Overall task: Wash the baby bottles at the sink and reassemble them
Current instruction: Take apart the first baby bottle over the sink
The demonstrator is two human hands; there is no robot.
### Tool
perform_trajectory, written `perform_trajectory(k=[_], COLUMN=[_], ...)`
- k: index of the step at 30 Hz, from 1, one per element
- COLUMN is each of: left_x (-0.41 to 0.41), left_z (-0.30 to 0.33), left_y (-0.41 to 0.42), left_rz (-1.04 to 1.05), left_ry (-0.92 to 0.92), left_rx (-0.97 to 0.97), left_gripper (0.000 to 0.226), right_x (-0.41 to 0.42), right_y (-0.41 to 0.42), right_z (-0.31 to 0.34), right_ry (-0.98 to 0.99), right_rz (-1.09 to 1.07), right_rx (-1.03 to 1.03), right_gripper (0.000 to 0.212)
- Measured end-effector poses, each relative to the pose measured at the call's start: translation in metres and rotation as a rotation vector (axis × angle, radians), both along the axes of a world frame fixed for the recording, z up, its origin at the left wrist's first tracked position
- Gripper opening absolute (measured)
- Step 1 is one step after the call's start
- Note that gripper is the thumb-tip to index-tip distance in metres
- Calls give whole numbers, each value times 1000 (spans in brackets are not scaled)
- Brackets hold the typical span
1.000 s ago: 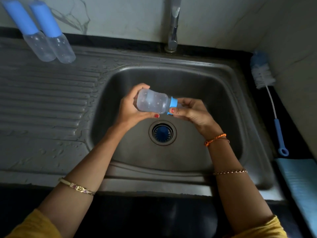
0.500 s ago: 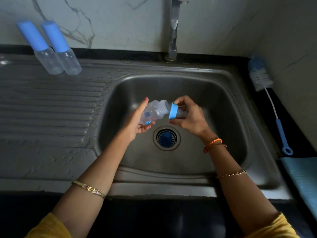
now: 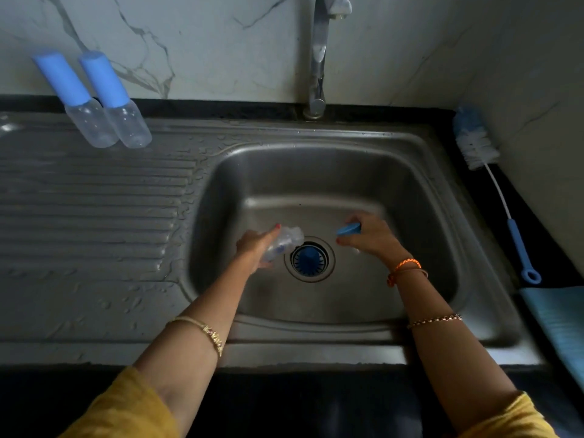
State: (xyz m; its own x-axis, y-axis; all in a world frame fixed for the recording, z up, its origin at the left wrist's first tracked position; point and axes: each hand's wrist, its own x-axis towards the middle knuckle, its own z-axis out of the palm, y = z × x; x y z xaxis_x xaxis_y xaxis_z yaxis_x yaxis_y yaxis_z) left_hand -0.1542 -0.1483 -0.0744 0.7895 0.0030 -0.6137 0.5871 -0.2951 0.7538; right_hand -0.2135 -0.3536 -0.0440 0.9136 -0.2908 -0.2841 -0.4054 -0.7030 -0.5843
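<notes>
down at the bottom edge, two yellow sleeves (image 3: 132, 406) are cut off by the frame, and both forearms reach forward over the front rim of the steel sink (image 3: 316, 336). low inside the basin the left hand (image 3: 256, 248) curls round a clear baby bottle (image 3: 284, 241), its open neck pointing toward the drain (image 3: 309, 260); the bottle is blurred, a small blue mark on it too smeared to read, and its base is hidden behind the palm. just right of that grip, past the round drain with its blue strainer, the right hand (image 3: 369, 237) pinches a blue screw ring (image 3: 348, 229) between thumb and fingers; something clear below the fingers may be the teat, but it is too blurred to tell. bottle and ring are apart, with the drain between them. left of the held bottle lies the ribbed draining board (image 3: 94, 222), beaded with water. far beyond it, at the back edge, two more clear bottles (image 3: 110, 121) with tall blue caps stand side by side, touching. right of the ring hand, beyond the sink rim, a bottle brush (image 3: 493, 184) with a blue handle lies on the dark counter, and a blue cloth (image 3: 559, 324) runs off the frame. behind everything a steel tap (image 3: 317, 58) rises against a pale marble wall (image 3: 189, 42), its top cut off.
</notes>
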Motion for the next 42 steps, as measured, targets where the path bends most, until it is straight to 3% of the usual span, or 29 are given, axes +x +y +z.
perform_trajectory(k=[3,10,12,16,20,21,23,26,28,31,35,37,42], left_x=[-2,3,1,-3,-3,-2,-3,-13,-19,-24,-26,-23,-22], left_z=[-13,-21,-23,-20,-6,0,14,37,45,53,58,60,62], left_y=[0,8,7,2,-1,-5,-13,-24,-25,-24,-24,-22,-20], left_rz=[-103,51,70,-9,-256,-280,-261,-223,-293,-294,-236,-151,-105], left_ry=[-11,185,193,76,-310,-426,-562,-487,-465,-408,-448,-431,-422], left_rx=[284,107,146,358,678,639,380,-169,-311,-456,-487,-543,-573], left_gripper=[70,66,66,69,61,58,46,29,27,22,19,19,11], right_x=[-2,-1,-1,-1,5,6,5,-1,-5,-8,-10,-9,-8], right_y=[-3,5,7,7,10,12,20,33,40,46,46,45,45], right_z=[-7,-4,-4,-3,1,4,12,25,31,37,39,39,41], right_ry=[122,171,176,131,35,-10,-105,-194,-202,-202,-194,-172,-247], right_rz=[33,170,188,165,85,50,-54,-135,-130,-169,-142,-117,-50], right_rx=[-52,-144,-164,-130,7,97,352,617,714,747,715,741,1054], right_gripper=[56,59,61,63,55,48,37,34,36,43,47,39,16])
